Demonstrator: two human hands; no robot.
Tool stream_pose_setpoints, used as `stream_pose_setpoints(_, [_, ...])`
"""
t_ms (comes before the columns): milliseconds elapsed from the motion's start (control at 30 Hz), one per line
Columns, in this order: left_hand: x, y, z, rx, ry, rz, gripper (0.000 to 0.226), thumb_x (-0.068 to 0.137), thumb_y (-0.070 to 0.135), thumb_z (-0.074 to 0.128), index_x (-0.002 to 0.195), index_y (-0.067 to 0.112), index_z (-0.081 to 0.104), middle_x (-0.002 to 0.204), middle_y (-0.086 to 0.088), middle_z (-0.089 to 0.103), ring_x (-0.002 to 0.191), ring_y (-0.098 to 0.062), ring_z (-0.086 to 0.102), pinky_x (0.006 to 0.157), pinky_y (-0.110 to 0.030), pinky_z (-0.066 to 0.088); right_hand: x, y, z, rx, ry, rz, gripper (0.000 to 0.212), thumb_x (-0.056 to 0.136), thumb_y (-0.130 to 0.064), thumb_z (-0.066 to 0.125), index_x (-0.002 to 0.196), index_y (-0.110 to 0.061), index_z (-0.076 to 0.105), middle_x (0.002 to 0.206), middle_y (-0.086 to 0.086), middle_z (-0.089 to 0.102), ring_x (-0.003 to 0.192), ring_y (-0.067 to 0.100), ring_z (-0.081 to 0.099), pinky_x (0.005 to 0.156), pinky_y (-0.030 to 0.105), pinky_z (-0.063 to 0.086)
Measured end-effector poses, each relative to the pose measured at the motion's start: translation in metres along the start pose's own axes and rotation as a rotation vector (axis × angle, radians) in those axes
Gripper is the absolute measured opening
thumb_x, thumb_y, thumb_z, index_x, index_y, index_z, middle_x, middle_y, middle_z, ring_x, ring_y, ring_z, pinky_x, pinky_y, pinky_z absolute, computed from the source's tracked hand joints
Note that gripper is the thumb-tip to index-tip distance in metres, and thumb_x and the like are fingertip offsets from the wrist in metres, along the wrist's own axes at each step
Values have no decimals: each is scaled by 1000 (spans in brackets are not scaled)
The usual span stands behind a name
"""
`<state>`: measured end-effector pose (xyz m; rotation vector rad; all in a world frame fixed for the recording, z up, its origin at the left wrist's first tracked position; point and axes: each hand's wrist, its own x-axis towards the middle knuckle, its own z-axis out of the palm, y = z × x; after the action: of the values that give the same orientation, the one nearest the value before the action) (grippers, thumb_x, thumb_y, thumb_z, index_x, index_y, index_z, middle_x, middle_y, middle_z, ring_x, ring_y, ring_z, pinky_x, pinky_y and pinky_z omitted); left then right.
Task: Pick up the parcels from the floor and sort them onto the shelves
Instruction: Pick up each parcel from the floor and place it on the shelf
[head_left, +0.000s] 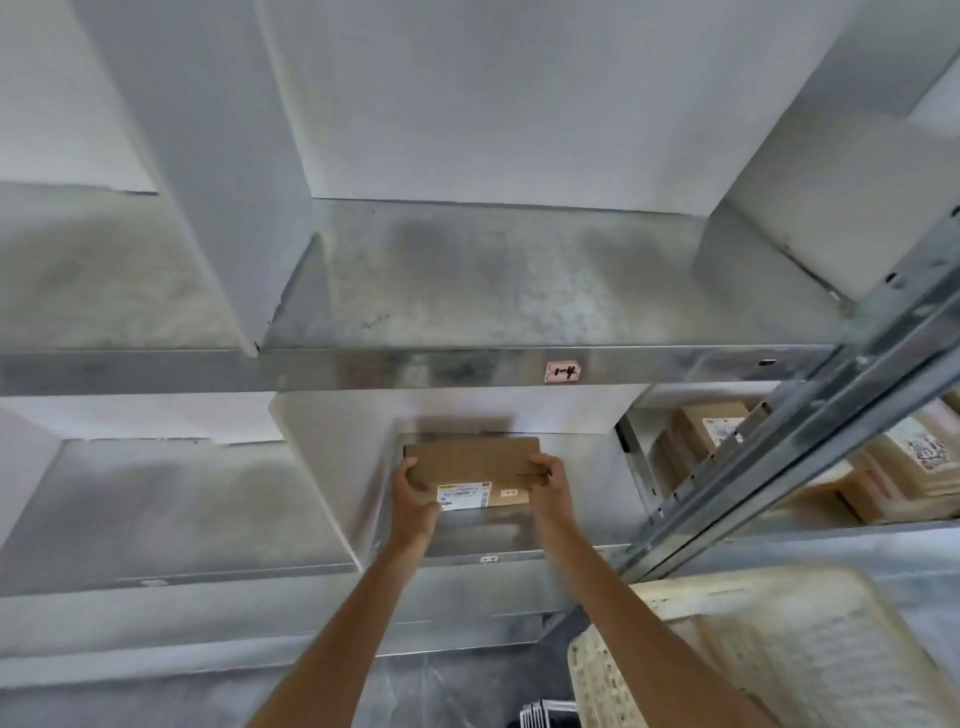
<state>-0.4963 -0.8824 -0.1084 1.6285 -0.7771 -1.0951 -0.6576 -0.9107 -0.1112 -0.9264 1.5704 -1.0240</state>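
Metal shelf bay (576, 470), one cardboard parcel (472, 462)

White wall (493, 104) behind, grey floor (415, 691) below, cream perforated crate (779, 649) at right.

parcel (470, 462) sits in the lower shelf (582, 501) bay between left hand (413, 499) and right hand (550, 486), more parcels (883, 483) one bay right, basket (779, 649) below those

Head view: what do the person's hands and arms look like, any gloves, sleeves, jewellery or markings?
The left hand and right hand are bare: no gloves, rings or watch show. Both forearms are uncovered down to the frame's lower edge, with no sleeve, wristband or marking visible. Slight blur could hide fine detail.
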Motion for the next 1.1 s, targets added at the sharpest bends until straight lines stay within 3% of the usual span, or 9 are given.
stream_pose_setpoints(67, [13,1,3,43,-21,-4,75,68,-31,45,135,-1,30,130,-25,39,119,-36,44,104,-46,38,8,-3,4,-64,9,-26,48,83,13,31,114,-19,49,109,-1,54,99,18,52,85,28,45])
stream_pose_setpoints(200, [25,6,4,143,-43,12,75,73,-27,47,139,1,27,140,-24,33,128,-34,38,108,-42,34,16,-2,6,-175,-9,-88,58,78,14,31,124,-19,43,118,5,55,98,19,52,71,18,44])
stream_pose_setpoints(300, [17,5,-4,411,-138,72,79,80,-18,44,149,9,14,154,-24,5,142,-32,19,114,-38,26,11,-5,1,-257,-69,-134,63,83,12,33,135,-22,36,139,9,42,124,26,45,102,35,44])
stream_pose_setpoints(400, [-7,8,-15,613,-209,135,88,83,-16,36,150,20,-7,154,-13,-26,146,-25,-10,118,-30,11,-9,-6,-10,-393,-52,-156,70,86,6,33,148,-25,23,159,8,4,147,25,6,120,42,14])
stream_pose_setpoints(500, [-50,18,-26,718,-207,335,75,87,-8,37,150,11,1,157,-15,-9,146,-28,-3,118,-31,12,-49,3,-17,-512,-20,-228,66,88,5,32,148,-22,24,159,10,6,147,25,2,120,44,9])
stream_pose_setpoints(667, [-156,-10,-101,832,-284,462,64,99,24,40,151,23,2,159,-1,9,144,-17,19,116,-36,27,-148,34,-2,-674,-102,-387,42,96,-2,39,136,-11,44,144,9,41,136,22,32,115,32,21])
stream_pose_setpoints(800, [-231,-54,-236,991,-47,300,61,100,35,35,151,25,4,157,0,17,144,-17,20,115,-34,27,-239,60,43,-743,-362,-463,40,95,1,40,130,-12,53,137,6,50,131,20,40,114,28,24])
stream_pose_setpoints(1000, [-378,-106,-436,884,403,-52,55,98,34,40,147,19,23,148,-8,35,135,-26,35,109,-40,33,-388,86,141,-775,-774,-629,33,93,2,43,116,-9,64,124,5,62,119,19,53,103,20,35])
stream_pose_setpoints(1100, [-453,-132,-496,827,586,-154,52,97,34,40,144,17,28,145,-9,40,131,-28,40,105,-42,38,-452,99,186,-796,-991,-684,33,89,6,44,108,-6,67,116,7,67,112,18,59,91,4,36])
